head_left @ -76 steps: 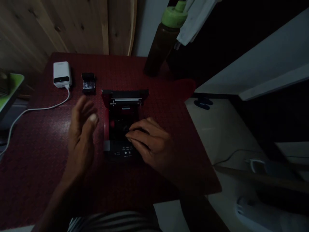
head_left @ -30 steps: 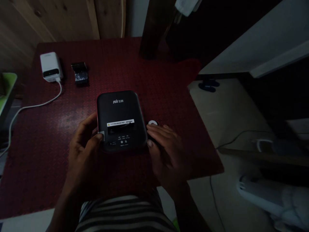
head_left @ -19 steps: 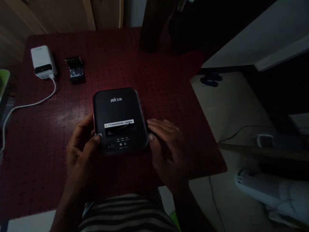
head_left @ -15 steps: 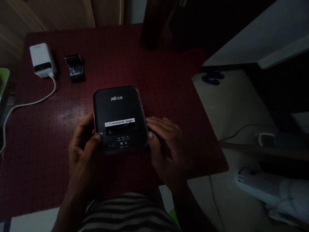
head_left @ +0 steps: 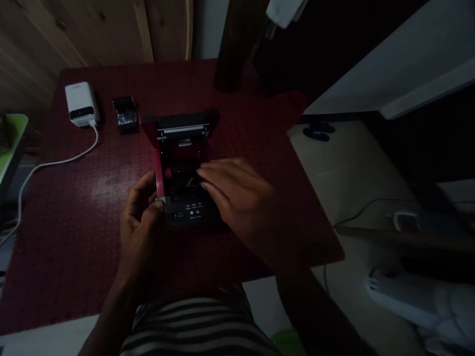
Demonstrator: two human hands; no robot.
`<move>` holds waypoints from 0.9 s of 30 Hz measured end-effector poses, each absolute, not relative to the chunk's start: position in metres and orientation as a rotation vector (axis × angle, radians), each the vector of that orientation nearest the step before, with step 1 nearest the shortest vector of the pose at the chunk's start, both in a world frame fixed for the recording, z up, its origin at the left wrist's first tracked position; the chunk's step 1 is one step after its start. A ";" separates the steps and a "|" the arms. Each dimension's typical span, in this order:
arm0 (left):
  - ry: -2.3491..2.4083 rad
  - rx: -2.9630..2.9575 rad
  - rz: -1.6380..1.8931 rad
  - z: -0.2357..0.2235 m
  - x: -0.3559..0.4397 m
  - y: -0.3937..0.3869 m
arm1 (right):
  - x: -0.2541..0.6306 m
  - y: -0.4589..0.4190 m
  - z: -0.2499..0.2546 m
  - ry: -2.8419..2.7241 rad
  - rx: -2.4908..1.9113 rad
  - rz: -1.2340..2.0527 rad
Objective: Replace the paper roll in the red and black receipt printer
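Observation:
A small black and red label printer point(head_left: 193, 210) sits on the dark red table, its lid point(head_left: 181, 120) raised and leaning back. My left hand point(head_left: 140, 217) grips the printer's left side, thumb on the grey corner latch and fingers curled against the red wall. Over the printer's right side, my right hand point(head_left: 237, 193) reaches in with fingers pressed together, the tips at the dark inner compartment point(head_left: 181, 180). Whatever those fingertips hold, if anything, is hidden in the dark. Something shiny shows inside the compartment, too dim to name.
A white power bank point(head_left: 81, 101) with a white cable point(head_left: 70, 162) lies at the table's back left. Beside it is a small black stand-like object point(head_left: 125, 114). A dark post point(head_left: 235, 49) rises at the back. Slippers point(head_left: 319, 131) lie on the floor to the right.
The printer's lid has swung up from closed to raised. My right hand has moved left from the printer's right edge to over the compartment. My left hand stays on the latch corner.

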State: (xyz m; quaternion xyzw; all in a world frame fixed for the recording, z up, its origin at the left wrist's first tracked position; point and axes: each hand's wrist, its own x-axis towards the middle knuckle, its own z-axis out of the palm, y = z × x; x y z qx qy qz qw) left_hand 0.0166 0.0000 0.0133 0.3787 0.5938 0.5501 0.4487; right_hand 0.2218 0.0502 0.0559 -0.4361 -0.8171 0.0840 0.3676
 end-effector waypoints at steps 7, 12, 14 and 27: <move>1.403 1.005 1.383 0.001 0.009 0.003 | 0.180 0.098 0.075 -2.604 -1.289 0.247; 1.366 0.946 1.382 0.000 0.009 0.004 | 0.172 0.105 0.071 -2.723 -1.327 0.159; 1.368 0.955 1.380 0.002 0.009 0.003 | 0.173 0.108 0.067 -2.722 -1.338 0.154; 1.386 0.956 1.365 0.004 0.008 0.003 | 0.186 0.086 0.109 -2.622 -1.408 0.338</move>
